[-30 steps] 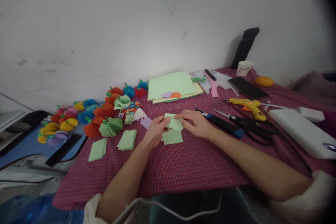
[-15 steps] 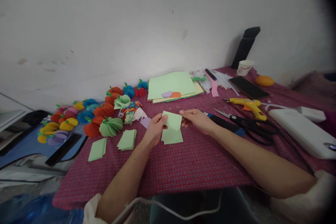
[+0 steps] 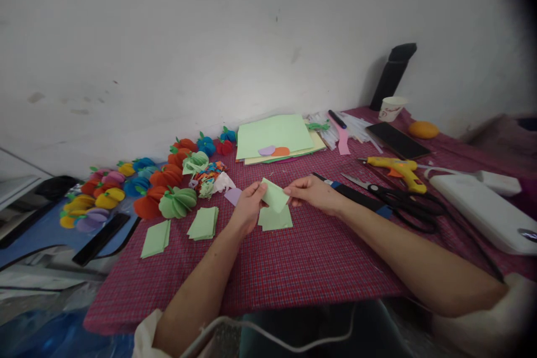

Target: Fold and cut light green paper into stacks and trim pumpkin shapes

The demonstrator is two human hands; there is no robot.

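A small light green paper square (image 3: 275,196) is held up between my two hands, tilted with one corner pointing down. My left hand (image 3: 250,204) pinches its left corner between thumb and fingers. On the opposite side, my right hand (image 3: 312,194) grips the right corner with its fingertips. Just below, more green paper squares (image 3: 276,220) lie on the checked cloth, partly covered by the held one. Two further stacks rest to the left: a nearer green stack (image 3: 203,223) and a farther-left green stack (image 3: 155,239).
Paper pumpkins (image 3: 178,202) in several colours crowd the left side, beside paper scraps (image 3: 213,176). Large green sheets (image 3: 272,134) lie at the back. To the right are black-handled scissors (image 3: 403,201), a yellow glue gun (image 3: 396,168), a phone (image 3: 397,140) and a white power bank-like box (image 3: 482,210).
The held paper square has turned clockwise, its right side dropping so a corner points down. My right hand has shifted slightly left; my left hand stays nearly still.
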